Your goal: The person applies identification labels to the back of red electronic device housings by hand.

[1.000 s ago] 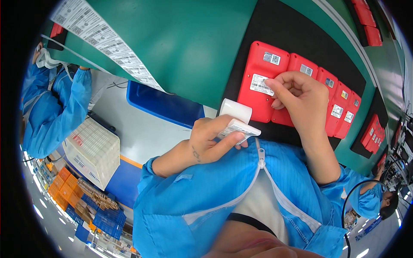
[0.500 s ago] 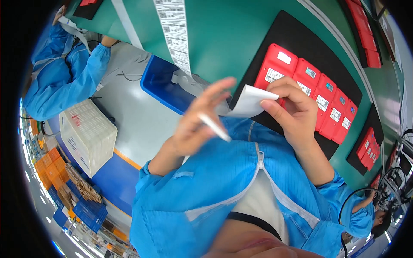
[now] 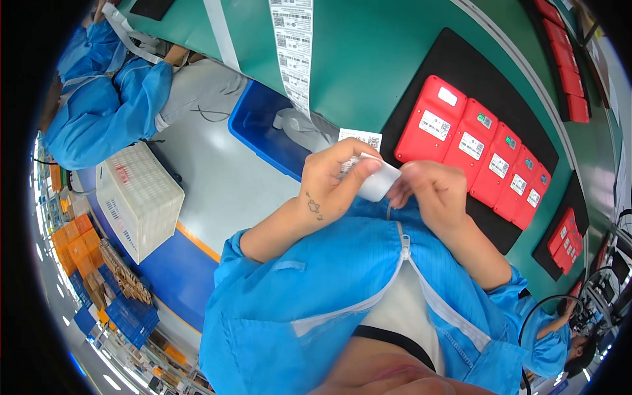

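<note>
Both hands meet in front of my chest at a white label strip [image 3: 378,185]. My left hand [image 3: 334,181] is closed on it, thumb and fingers pinching the folded paper. My right hand [image 3: 434,197] has its fingers curled and pinched at the strip's right edge; its fingertips are slightly blurred. A printed part of the paper shows above my left hand. Beyond and to the right, several red flat cases [image 3: 429,125] with white labels lie in a row on a black mat [image 3: 454,56].
A long printed label band [image 3: 291,52] runs over the green table [image 3: 368,39] toward a blue bin [image 3: 263,148] containing pale backing paper. A white crate [image 3: 141,204] stands at left, near a co-worker's blue sleeve [image 3: 112,131]. More red cases [image 3: 565,240] lie at far right.
My left hand, blurred and apart with a small white piece before, has come right and pinches the strip. My right hand has lowered slightly and curled its fingers. The view has shifted a little.
</note>
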Motion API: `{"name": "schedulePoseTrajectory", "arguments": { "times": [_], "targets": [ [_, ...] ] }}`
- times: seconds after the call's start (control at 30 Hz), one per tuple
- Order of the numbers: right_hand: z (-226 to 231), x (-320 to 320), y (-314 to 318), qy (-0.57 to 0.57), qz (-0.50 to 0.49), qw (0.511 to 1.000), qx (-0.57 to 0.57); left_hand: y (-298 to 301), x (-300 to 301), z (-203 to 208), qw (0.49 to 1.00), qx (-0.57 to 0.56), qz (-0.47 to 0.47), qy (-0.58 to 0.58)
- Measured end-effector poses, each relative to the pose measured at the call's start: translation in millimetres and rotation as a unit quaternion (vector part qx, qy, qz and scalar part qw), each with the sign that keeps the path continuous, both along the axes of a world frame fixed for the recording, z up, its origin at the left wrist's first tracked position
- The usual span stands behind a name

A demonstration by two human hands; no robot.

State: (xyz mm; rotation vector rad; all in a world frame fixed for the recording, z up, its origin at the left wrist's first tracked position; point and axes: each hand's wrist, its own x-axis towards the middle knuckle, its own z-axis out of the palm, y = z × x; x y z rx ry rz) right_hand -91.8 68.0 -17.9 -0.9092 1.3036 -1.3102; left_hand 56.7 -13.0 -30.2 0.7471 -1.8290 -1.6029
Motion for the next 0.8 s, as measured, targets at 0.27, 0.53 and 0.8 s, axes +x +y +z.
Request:
{"name": "schedulePoseTrajectory", "arguments": {
  "times": [0.27,0.53,0.8],
  "targets": [
    [3,-13,-10,-0.089,-0.025,0.996,0.002,-3,-10,-8,1.000,0.020,-0.001,-0.024],
    [6,-34,-12,0.200,-0.183,0.961,-0.056,-4,-21,11,0.941,0.310,-0.129,-0.032],
    [7,-54,-25,0.096,-0.159,0.969,0.162,-11,-20,-7,0.981,0.086,-0.176,-0.011]
  ]
}}
